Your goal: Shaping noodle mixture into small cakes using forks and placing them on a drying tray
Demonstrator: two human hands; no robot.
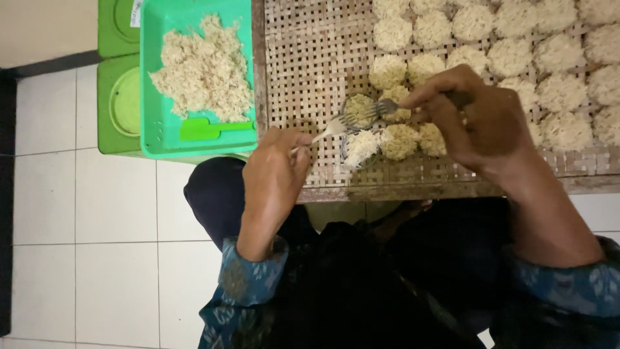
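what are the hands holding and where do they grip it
Each holds a fork by its handle: left hand one fork, right hand another fork, tines meeting over a noodle clump.

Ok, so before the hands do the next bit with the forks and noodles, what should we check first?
1. Left hand grips its fork: ok.
2. Right hand grips its fork: ok, though the handle is hidden under the fingers.
3. Both fork heads meet over the small noodle clump: ok.
4. Free space on the woven tray for another nest: ok, the left part is bare.
5. Loose noodles left in the green tub: ok, a big pile.
6. Finished noodle nests sit in rows, none off the edge: ok.
7. Whether the clump is fully shaped: cannot tell.
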